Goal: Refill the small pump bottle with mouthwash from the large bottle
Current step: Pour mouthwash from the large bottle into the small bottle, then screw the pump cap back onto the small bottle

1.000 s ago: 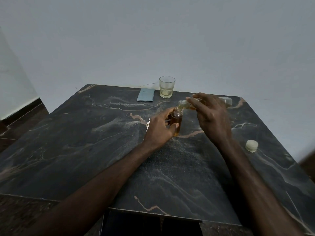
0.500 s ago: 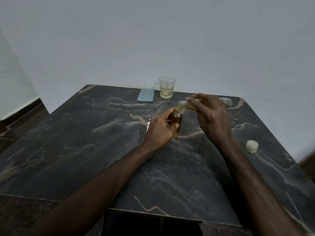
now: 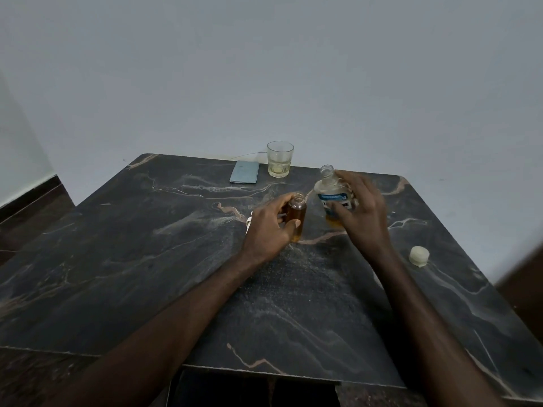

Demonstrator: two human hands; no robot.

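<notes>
One view only, head-worn, wide-angle. Looks forward and down across the desk (image 3: 147, 274) toward a plain wall (image 3: 264, 69). Both forearms reach in from the bottom edge; the hands sit mid-frame, close. Desk's near edge shows at the bottom.

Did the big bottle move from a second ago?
Yes. The big bottle swung up from lying tipped over the small bottle to nearly upright, its mouth now pointing toward the glass.

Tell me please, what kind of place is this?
Probably a room in a home: a dark marble-patterned table stands against a plain wall, bearing everyday things such as a drinking glass and a phone.
</notes>
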